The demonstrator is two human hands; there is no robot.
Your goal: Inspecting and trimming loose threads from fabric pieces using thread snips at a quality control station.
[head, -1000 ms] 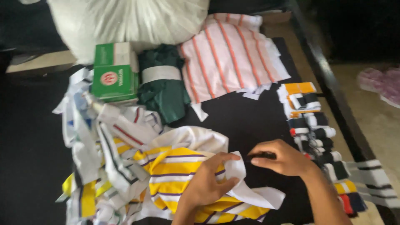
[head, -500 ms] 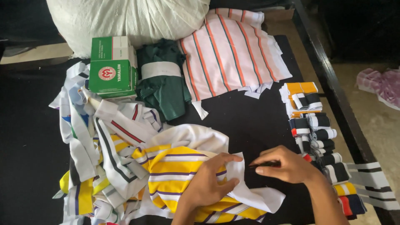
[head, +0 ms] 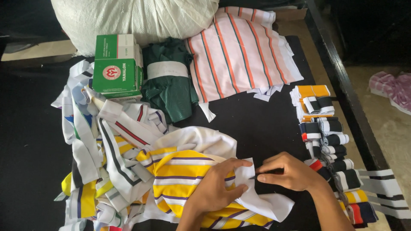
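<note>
White fabric, a corner of the yellow striped garment (head: 188, 179), is pinched between the two hands at the lower centre of the black tabletop (head: 261, 124). The left hand (head: 218, 188) lies flat over the yellow and purple stripes, its thumb and forefinger closed on the white edge, apparently to keep the cloth taut and still. The right hand (head: 289, 173) meets it from the other side, its grip clenched on a thin dark implement (head: 267, 173); whether this is a needle, a blade or a pen cannot be told. The tip rests against the white corner, which suggests fine work at that spot.

Immediately left of the garment lies a loose pile of white cloth pieces (head: 102, 145) with coloured trim, overlapping and unsorted. To the right, along the tabletop's edge, a row of folded striped knit bands (head: 325, 132) is stacked in order, within easy reach of the right hand.

Further back sit a green and white carton (head: 116, 64), a dark green folded bundle (head: 168, 83) bound by a white paper band, and a pink striped fabric sheet (head: 244, 53) laid flat. Behind these rests a large white woven sack (head: 137, 17). Beyond the tabletop, on the floor, lies a pink patterned cloth (head: 391, 87).
</note>
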